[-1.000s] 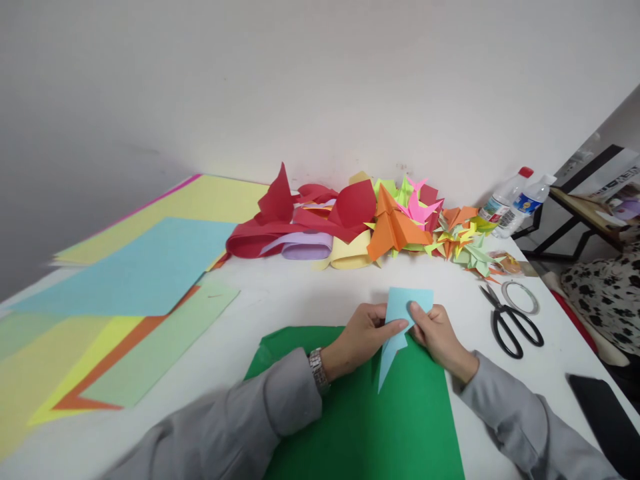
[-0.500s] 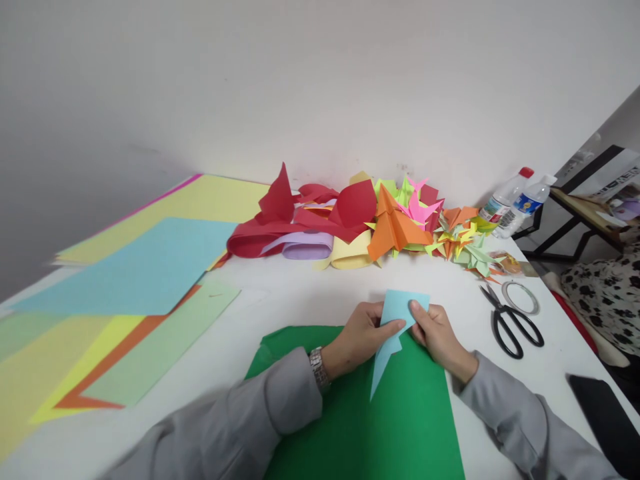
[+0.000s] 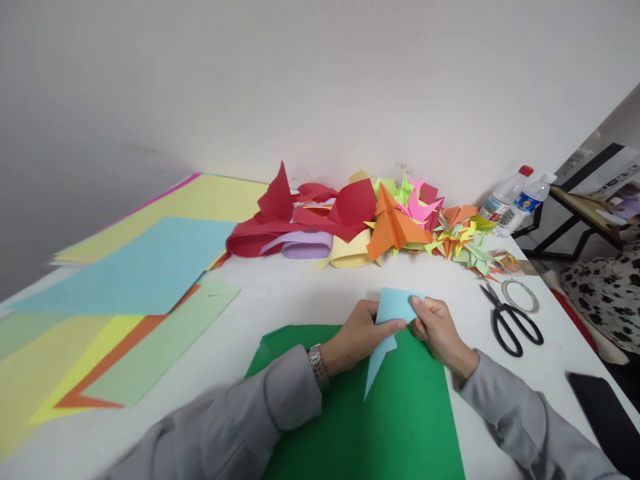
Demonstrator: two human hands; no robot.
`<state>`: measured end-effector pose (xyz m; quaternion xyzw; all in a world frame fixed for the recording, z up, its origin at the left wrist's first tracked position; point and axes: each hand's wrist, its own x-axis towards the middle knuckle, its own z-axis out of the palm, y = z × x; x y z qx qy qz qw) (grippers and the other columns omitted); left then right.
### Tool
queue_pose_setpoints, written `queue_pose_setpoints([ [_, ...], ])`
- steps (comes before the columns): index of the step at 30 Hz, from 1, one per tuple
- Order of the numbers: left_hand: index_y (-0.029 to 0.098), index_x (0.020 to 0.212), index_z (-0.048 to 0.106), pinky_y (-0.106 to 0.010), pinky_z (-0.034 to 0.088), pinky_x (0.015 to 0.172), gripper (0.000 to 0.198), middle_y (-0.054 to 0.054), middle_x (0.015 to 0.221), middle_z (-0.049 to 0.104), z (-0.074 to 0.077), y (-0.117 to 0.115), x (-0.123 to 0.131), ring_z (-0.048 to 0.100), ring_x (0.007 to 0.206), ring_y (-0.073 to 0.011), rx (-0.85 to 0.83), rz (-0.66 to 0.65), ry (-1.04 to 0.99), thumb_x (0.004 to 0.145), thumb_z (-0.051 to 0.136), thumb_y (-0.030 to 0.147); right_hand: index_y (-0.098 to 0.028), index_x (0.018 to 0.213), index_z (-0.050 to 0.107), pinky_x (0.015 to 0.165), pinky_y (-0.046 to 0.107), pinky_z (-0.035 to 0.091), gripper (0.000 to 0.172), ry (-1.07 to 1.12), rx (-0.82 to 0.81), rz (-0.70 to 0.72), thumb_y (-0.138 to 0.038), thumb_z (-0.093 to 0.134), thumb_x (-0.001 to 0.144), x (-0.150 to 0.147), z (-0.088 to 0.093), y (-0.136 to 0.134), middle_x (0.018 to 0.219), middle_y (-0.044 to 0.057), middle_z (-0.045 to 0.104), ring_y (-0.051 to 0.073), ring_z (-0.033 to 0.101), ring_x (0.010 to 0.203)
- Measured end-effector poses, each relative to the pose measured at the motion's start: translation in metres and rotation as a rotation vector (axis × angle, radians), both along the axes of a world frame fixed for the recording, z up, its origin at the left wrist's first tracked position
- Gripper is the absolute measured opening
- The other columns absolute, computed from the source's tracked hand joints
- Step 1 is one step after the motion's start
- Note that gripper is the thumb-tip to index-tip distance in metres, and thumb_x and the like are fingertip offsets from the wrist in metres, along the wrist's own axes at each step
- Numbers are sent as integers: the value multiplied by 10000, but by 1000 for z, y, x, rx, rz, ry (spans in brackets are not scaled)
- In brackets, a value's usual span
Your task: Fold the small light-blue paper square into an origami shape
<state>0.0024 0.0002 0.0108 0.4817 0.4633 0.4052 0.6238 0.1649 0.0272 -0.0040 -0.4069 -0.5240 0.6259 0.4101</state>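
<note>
A folded light-blue paper piece (image 3: 389, 313) with a long point hanging down is pinched between both my hands. My left hand (image 3: 357, 335) grips its left edge, thumb on top, a metal watch on the wrist. On its right side, the fingers of my right hand (image 3: 436, 327) are closed over the paper. Both hands hover above a green sheet (image 3: 360, 427) lying on the white table (image 3: 300, 293) in front of me.
Large coloured sheets (image 3: 130, 267) are stacked at the left. Red, purple and yellow paper rolls (image 3: 310, 230) and several folded paper figures (image 3: 430, 223) line the wall. Black scissors (image 3: 513, 323), a tape ring (image 3: 520, 295), two bottles (image 3: 513, 197) and a dark phone (image 3: 603, 413) lie at the right.
The blue paper has turned slightly counter-clockwise in my hands; its lower point has swung to the left. My hands stayed in nearly the same place.
</note>
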Motion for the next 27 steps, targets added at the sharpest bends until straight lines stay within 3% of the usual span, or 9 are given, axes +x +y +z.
queue_pose_setpoints([
  [8, 124, 585, 565, -210, 403, 375, 292, 40, 454, 510, 6, -1, 1, 479, 381, -89, -57, 11, -51, 630, 732, 358, -186, 493, 425, 351, 212, 125, 512, 14, -15, -42, -581, 655, 724, -5, 5, -1, 333, -96, 327, 32, 222, 311],
  [14, 119, 591, 573, -206, 388, 381, 307, 35, 451, 516, 6, 1, 0, 481, 385, -92, -52, -6, -48, 628, 733, 379, -185, 521, 434, 358, 215, 134, 493, 32, 30, -2, -561, 580, 805, -1, -1, 0, 342, -94, 338, 36, 225, 315],
  [22, 113, 535, 570, -182, 336, 384, 335, 31, 457, 499, 3, 1, -1, 442, 413, -72, -6, 12, -53, 610, 742, 392, -196, 437, 387, 363, 218, 159, 560, -116, 102, 66, -613, 617, 730, -5, 19, -6, 314, -90, 315, 37, 217, 318],
  [27, 127, 598, 599, -204, 367, 359, 380, 23, 436, 522, 2, 2, 0, 477, 365, -99, -89, -4, -118, 646, 701, 490, -185, 473, 437, 376, 216, 197, 530, -109, 129, 52, -598, 583, 771, -4, 15, -6, 336, -87, 327, 47, 255, 332],
])
